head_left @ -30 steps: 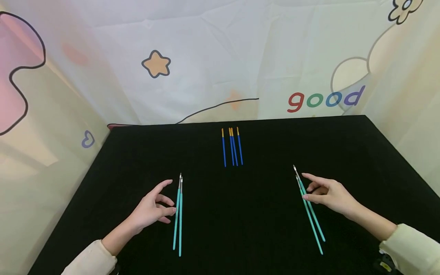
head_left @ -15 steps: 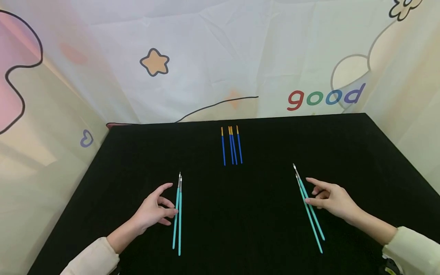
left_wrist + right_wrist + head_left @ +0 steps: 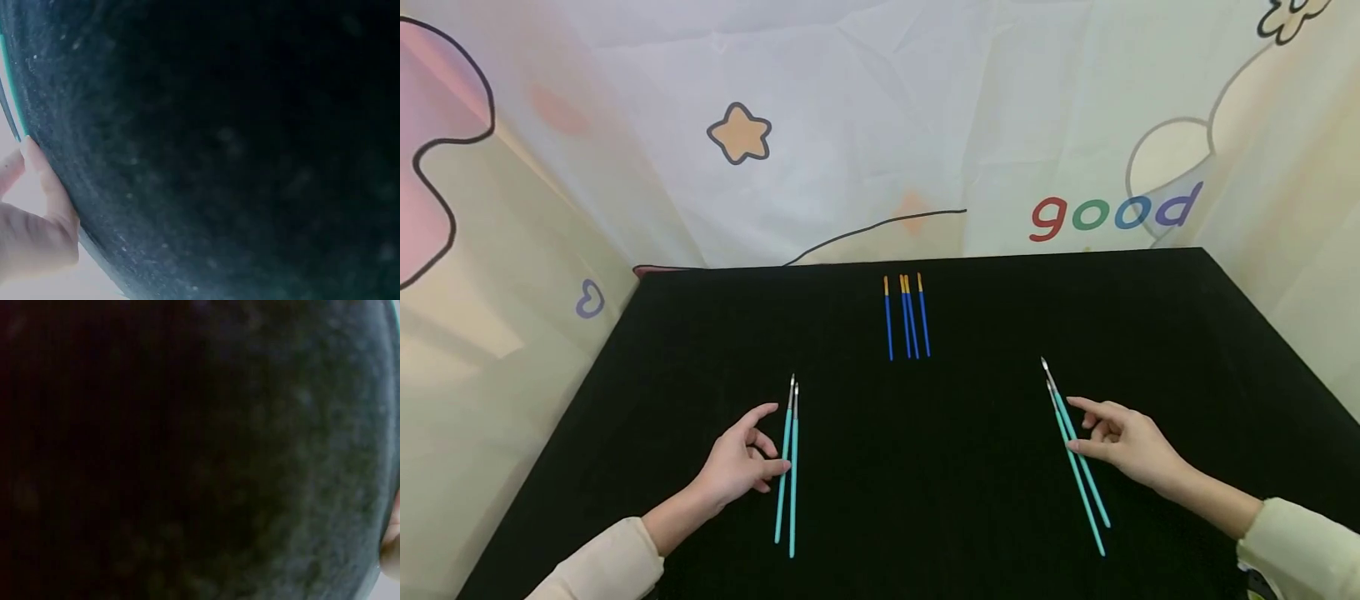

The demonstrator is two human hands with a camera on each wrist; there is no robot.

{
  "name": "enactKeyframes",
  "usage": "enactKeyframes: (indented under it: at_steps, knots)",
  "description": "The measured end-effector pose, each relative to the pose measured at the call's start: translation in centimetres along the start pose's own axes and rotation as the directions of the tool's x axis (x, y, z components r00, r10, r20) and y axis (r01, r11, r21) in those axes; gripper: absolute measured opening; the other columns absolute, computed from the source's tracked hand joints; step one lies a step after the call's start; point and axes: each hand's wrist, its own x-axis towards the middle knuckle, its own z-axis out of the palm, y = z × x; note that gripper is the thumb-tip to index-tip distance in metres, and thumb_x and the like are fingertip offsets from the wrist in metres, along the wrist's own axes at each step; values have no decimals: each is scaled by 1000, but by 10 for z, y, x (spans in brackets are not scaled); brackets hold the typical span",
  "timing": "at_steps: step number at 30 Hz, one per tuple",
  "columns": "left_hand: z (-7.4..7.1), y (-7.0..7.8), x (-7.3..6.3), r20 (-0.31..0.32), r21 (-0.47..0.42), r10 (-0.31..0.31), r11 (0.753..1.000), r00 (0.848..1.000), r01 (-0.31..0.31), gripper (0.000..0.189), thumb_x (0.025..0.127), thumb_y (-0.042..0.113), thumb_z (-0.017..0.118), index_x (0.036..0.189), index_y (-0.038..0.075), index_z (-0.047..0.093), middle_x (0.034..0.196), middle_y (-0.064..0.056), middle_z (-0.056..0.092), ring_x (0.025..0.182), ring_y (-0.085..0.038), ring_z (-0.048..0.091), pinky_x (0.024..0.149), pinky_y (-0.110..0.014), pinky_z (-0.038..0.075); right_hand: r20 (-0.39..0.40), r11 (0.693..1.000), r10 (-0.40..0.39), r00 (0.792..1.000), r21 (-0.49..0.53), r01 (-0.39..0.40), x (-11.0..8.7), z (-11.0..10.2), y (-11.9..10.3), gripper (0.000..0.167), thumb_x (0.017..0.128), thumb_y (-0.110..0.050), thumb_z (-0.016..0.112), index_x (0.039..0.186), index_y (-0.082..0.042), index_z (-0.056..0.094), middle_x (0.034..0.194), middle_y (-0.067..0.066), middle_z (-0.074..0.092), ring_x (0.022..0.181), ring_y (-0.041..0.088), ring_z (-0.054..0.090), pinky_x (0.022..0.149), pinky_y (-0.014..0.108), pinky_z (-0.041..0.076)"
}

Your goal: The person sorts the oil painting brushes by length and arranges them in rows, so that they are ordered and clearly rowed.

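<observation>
Two teal-handled paintbrushes, one on the left [image 3: 780, 508] and one on the right [image 3: 793, 492], lie almost side by side on the black table. My left hand [image 3: 737, 462] hovers at their left, its fingers spread and loosely bent, thumb tip over the left brush. Across the table lies a second teal pair: an inner paintbrush [image 3: 1086, 500] and an outer paintbrush [image 3: 1094, 492], slanting, close at their tips. My right hand [image 3: 1131, 442] is at their right side with its thumb tip over the outer brush; contact is unclear. The wrist views catch only part of each hand.
Several blue paintbrushes [image 3: 889, 325] with yellow ends lie in a row near the back middle of the black tabletop [image 3: 925, 467]. Behind the table hangs a pale printed curtain [image 3: 865, 125], which also runs along both sides.
Both hands have shifted slightly towards the table's near edge. The left thumb has moved a little rightwards over its brush. The paintbrushes lie as before.
</observation>
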Motion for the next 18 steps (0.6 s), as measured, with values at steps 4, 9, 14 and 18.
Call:
enactKeyframes:
  at_steps: [4, 9, 14, 18]
  knots:
    - [0, -1, 1, 6, -4, 7, 1000, 1000, -7, 73, 77, -4, 66, 139, 11, 30, 84, -12, 54, 58, -18, 58, 52, -34, 54, -2, 999, -1, 1000, 36, 1, -1, 0, 2, 59, 82, -20, 68, 131, 1, 44, 96, 10, 49, 71, 10, 48, 55, 22, 44]
    - [-3, -1, 0, 31, -22, 2, 1000, 1000, -1, 69, 80, -5, 59, 140, 11, 28, 85, -12, 54, 61, -19, 57, 55, -35, 55, 23, 993, 21, 1000, 113, -24, -1, -3, 3, 54, 85, -12, 63, 132, 3, 41, 97, 12, 49, 72, 10, 50, 56, 24, 46]
    - [-1, 0, 0, 16, -17, -4, 1000, 1000, 4, 66, 81, -3, 58, 139, 11, 29, 84, -11, 55, 61, -19, 57, 55, -35, 55, 4, 995, 33, 999, 96, -33, -2, -1, 2, 50, 87, -12, 60, 132, 1, 42, 96, 11, 49, 71, 11, 50, 56, 24, 46]
    - [3, 0, 0, -25, 20, 2, 1000, 1000, -1, 67, 80, -2, 64, 137, 11, 32, 80, -10, 56, 58, -18, 56, 52, -34, 54, -46, 999, 19, 999, 30, -18, -3, 3, 2, 51, 86, -19, 63, 130, -2, 46, 95, 9, 49, 71, 11, 49, 56, 23, 45]
